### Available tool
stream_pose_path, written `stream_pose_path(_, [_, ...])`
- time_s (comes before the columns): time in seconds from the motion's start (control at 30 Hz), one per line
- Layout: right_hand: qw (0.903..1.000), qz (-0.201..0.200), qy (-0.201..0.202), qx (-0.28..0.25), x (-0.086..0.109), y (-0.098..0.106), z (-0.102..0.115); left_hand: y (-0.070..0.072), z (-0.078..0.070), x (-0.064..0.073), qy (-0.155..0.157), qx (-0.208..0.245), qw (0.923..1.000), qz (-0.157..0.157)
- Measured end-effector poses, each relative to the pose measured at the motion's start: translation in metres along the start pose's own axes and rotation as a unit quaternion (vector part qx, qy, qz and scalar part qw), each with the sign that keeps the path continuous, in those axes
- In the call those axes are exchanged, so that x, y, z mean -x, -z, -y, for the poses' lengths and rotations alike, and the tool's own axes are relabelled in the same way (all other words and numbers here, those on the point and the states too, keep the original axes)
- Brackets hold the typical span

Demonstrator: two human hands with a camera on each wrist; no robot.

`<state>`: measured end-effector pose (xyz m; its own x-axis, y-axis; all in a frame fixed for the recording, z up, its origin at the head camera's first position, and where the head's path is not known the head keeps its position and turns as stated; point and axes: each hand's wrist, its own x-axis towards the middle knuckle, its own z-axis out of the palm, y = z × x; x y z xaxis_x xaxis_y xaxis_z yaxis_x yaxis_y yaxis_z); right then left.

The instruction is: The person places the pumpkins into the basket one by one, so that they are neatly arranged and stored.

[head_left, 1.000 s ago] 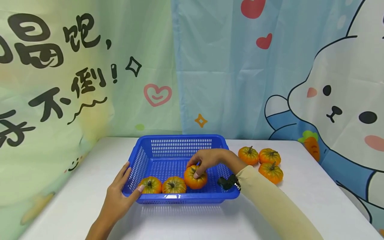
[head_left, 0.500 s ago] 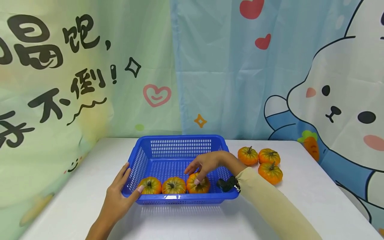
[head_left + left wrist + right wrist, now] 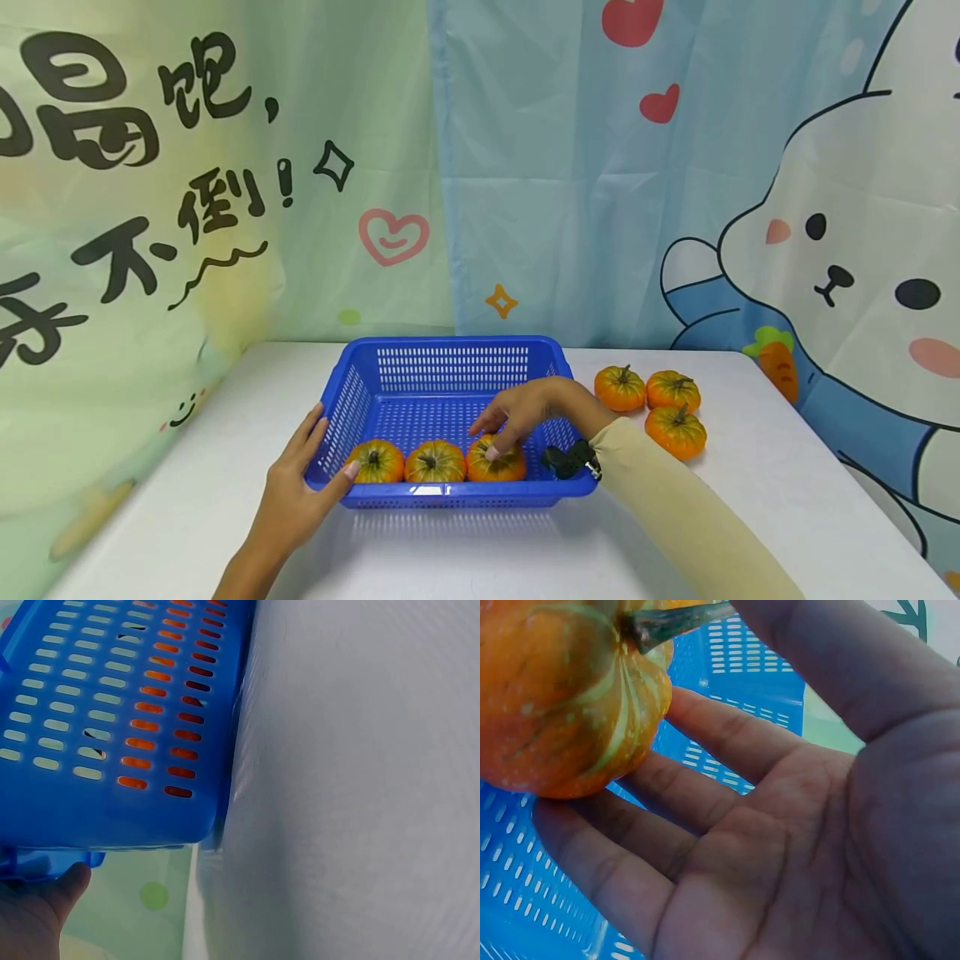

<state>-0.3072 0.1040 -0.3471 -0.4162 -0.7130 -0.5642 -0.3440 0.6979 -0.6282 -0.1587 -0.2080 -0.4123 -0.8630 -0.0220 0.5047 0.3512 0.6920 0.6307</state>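
Note:
A blue plastic basket (image 3: 450, 497) with slotted walls sits on the white table. My left hand (image 3: 294, 492) holds it by the front left corner, thumb over the rim and fingers along the left side. Along the basket's front wall lie three small orange pumpkins in a row: the left pumpkin (image 3: 377, 463), the middle pumpkin (image 3: 435, 463) and the right pumpkin (image 3: 497, 467). My right hand (image 3: 525, 412) rests at the right pumpkin, thumb on its top. In the right wrist view the nearly straight fingers (image 3: 731, 739) touch that pumpkin's side; the thumb tip is out of frame.
Right of the basket, three more orange pumpkins stand in a cluster on the table: a left one (image 3: 620, 389), a back one (image 3: 673, 391) and a front one (image 3: 677, 432). A printed curtain (image 3: 517, 208) hangs behind the table (image 3: 757, 467).
My right hand has lowered the right pumpkin towards the front wall, into line with the other two, and its fingers have loosened. The left hand and basket have stayed put.

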Motion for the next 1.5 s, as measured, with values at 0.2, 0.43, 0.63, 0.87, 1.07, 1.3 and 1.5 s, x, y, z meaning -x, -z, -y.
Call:
stream_pose_path(0.2, [0.9998,-0.008,0.001,0.016,0.001,0.0,-0.002,-0.001,-0.001,0.0,-0.001,0.003,1.0,0.001])
stream_pose_path(0.43, [0.999,-0.039,0.01,0.02,0.006,0.0,-0.004,-0.001,-0.002,0.0,0.001,0.003,1.0,0.004])
stream_pose_path(0.63, [0.996,-0.081,0.036,0.009,0.014,0.002,-0.006,-0.002,-0.002,0.001,0.003,0.003,1.0,0.008])
stream_pose_path(0.87, [0.9916,-0.112,0.065,0.002,0.027,0.006,-0.012,-0.003,-0.002,0.001,0.001,0.006,0.9999,0.01])
stream_pose_path(1.07, [0.9877,-0.149,0.048,0.001,0.041,0.01,-0.012,-0.002,0.002,0.002,0.004,-0.001,1.0,0.006])
stream_pose_path(1.3, [0.9767,-0.197,0.083,0.016,0.055,0.015,-0.017,0.001,0.003,0.0,-0.009,-0.004,0.9999,-0.004])
stream_pose_path(1.5, [0.9725,-0.218,0.082,-0.01,0.065,0.013,-0.03,0.0,0.002,0.0,-0.011,0.009,0.9999,-0.002])
